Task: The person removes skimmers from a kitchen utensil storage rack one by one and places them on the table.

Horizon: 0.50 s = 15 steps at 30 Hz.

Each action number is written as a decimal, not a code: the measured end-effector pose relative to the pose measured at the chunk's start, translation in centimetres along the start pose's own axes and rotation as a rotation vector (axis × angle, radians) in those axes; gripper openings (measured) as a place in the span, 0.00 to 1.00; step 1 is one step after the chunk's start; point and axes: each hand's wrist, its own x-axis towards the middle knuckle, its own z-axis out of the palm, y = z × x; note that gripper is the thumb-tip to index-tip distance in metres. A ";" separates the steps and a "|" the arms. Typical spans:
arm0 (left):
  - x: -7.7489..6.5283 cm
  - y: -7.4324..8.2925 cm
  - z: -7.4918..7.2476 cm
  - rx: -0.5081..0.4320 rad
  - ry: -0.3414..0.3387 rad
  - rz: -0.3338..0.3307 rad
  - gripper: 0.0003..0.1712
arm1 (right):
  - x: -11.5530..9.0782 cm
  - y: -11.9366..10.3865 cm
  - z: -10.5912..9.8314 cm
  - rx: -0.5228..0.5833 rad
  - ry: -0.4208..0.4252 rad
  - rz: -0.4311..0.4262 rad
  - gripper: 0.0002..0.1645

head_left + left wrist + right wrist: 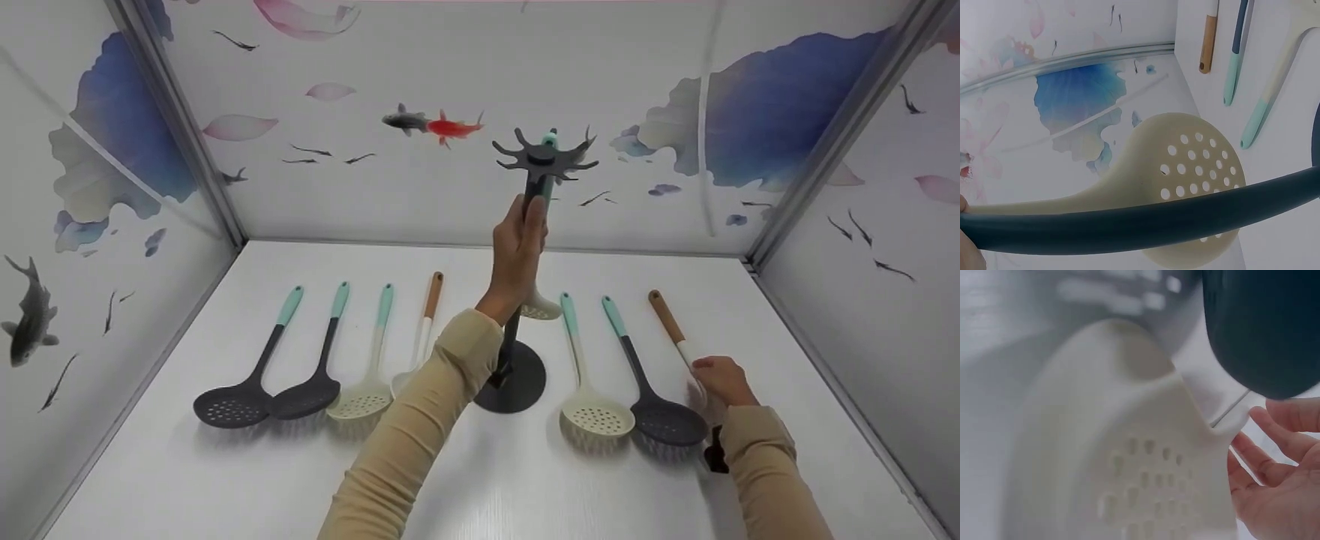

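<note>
My left hand [517, 244] grips the dark pole of a utensil rack [517, 375] just below its ring of hooks. Beside that pole hangs a cream skimmer [540, 307] with a mint handle, its holed bowl [1145, 169] behind the pole in the left wrist view. Fingertips of the left hand touch near its handle. At the right, my right hand [724, 379] pinches the neck of a white skimmer [667, 319] with a brown handle. That skimmer's bowl [1061, 439] fills much of the right wrist view; the sleeve partly hides it from the head.
Right of the rack lie a cream skimmer [596, 416] and a black skimmer [667, 424]. To the left are two black skimmers [232, 405] [307, 397], a cream skimmer [360, 403] and a brown-handled white utensil [433, 296], partly behind the left sleeve. Printed walls enclose the white table [480, 495].
</note>
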 end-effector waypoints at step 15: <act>-0.1 1.5 0.1 0.003 0.006 0.014 0.38 | -0.2 -8.0 -1.6 0.046 -0.046 -0.122 0.34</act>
